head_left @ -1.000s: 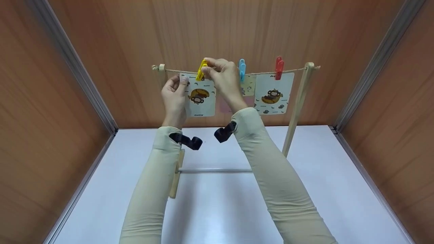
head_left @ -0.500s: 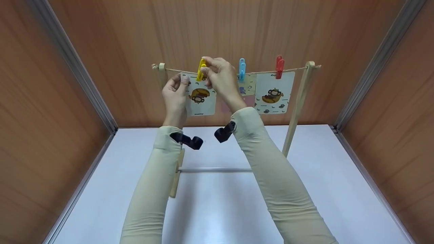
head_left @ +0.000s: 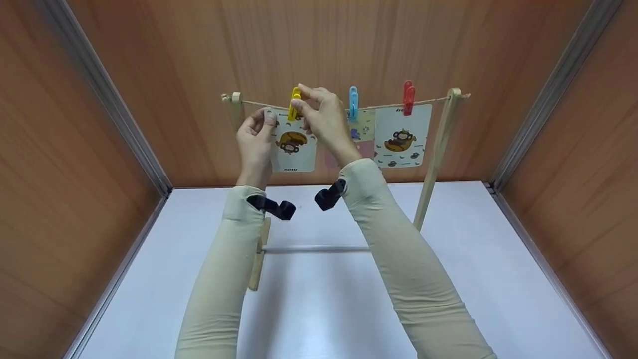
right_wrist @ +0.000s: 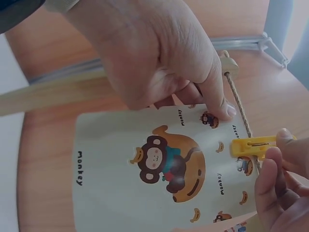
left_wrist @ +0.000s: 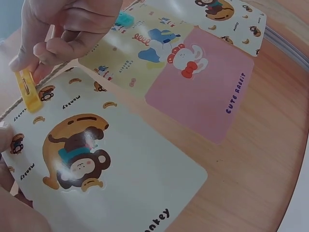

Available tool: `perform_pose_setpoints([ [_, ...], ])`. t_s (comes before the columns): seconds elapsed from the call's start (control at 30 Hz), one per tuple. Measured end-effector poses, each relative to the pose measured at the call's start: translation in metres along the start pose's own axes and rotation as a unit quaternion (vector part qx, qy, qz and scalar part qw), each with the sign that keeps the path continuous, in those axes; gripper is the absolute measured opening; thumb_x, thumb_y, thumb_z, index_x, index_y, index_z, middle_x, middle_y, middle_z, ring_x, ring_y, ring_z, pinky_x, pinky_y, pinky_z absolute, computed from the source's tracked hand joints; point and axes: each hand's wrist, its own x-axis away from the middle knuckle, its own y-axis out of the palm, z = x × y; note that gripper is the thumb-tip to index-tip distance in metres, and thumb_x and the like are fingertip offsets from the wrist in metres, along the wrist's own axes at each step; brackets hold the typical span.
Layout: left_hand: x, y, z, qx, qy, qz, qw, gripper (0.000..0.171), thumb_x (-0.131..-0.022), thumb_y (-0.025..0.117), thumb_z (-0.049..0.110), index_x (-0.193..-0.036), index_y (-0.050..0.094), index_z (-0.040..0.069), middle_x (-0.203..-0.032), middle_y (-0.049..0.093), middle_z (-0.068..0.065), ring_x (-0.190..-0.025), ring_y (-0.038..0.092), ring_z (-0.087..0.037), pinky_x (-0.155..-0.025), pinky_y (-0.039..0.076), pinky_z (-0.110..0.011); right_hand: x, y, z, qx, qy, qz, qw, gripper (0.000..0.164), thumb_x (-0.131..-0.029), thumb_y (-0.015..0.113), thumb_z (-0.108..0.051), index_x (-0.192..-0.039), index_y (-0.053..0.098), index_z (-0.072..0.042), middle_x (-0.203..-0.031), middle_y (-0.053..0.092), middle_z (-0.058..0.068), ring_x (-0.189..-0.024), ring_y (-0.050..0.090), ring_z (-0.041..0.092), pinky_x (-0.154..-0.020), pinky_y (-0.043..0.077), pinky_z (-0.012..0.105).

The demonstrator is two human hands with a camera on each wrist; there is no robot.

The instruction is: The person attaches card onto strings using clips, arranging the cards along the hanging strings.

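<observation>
A white card with a monkey and banana picture [head_left: 294,159] hangs upside down at the left part of a string [head_left: 256,103]. My left hand [head_left: 255,147] pinches its upper left corner between thumb and fingers. With thumb and index finger my right hand [head_left: 326,117] pinches the handle end of a yellow clothespin [head_left: 293,107]. In the right wrist view the jaws of this clothespin [right_wrist: 246,148] lie over the string and the card's top edge. The left wrist view shows the same card [left_wrist: 120,164] close up, with the right hand [left_wrist: 72,29] above it.
A blue clothespin [head_left: 353,102] is on the string above a yellow and pink rabbit card [head_left: 366,148], partly behind my right hand. A red clothespin [head_left: 408,99] holds another monkey card [head_left: 403,157]. Wooden posts [head_left: 433,169] carry the string; a wooden wall [head_left: 319,40] stands behind.
The yellow clothespin has turned slightly more upright in my right hand's pinch. My left hand keeps its hold on the card corner.
</observation>
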Motion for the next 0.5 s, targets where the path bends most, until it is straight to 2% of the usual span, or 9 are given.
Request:
perform_pose_setpoints([
  [0.13, 0.000, -0.001, 0.000, -0.005, 0.004, -0.001, 1.0000, 0.032, -0.094, 0.060, 0.021, -0.120, 0.057, 0.003, -0.104, 0.065, -0.003, -0.095, 0.060, -0.014, -0.083, 0.048, -0.027, 0.000, 0.001, 0.001, 0.001, 0.008, 0.003, 1.000, 0.047, -0.093, 0.062, -0.026, -0.138, 0.052, -0.017, -0.124, 0.059, 0.003, -0.066, 0.058, 0.017, -0.060, 0.049, 0.019],
  [0.27, -0.001, -0.001, 0.002, -0.005, -0.005, 0.007, 0.9999, 0.029, -0.094, 0.061, 0.020, -0.119, 0.059, 0.005, -0.104, 0.065, -0.004, -0.096, 0.060, -0.015, -0.084, 0.048, -0.028, 0.001, 0.000, 0.003, -0.011, 0.012, 0.001, 1.000, 0.047, -0.094, 0.061, -0.027, -0.139, 0.052, -0.018, -0.125, 0.062, 0.002, -0.071, 0.061, 0.021, -0.065, 0.053, 0.024],
  [0.4, -0.001, -0.001, 0.003, -0.012, -0.013, 0.013, 0.9998, 0.029, -0.095, 0.059, 0.020, -0.120, 0.060, 0.005, -0.102, 0.064, -0.002, -0.094, 0.060, -0.014, -0.084, 0.047, -0.027, 0.000, -0.001, 0.007, -0.046, 0.002, -0.001, 0.999, 0.045, -0.095, 0.060, -0.024, -0.138, 0.052, -0.014, -0.120, 0.065, 0.004, -0.069, 0.061, 0.019, -0.068, 0.054, 0.027],
  [0.5, -0.002, -0.001, 0.004, -0.022, -0.011, 0.008, 0.9997, 0.031, -0.097, 0.057, 0.020, -0.123, 0.059, 0.004, -0.101, 0.064, -0.001, -0.094, 0.059, -0.014, -0.085, 0.046, -0.027, 0.000, -0.003, 0.012, -0.075, -0.009, 0.000, 0.997, 0.043, -0.095, 0.059, -0.021, -0.136, 0.054, -0.009, -0.115, 0.068, 0.007, -0.065, 0.060, 0.016, -0.065, 0.053, 0.025],
])
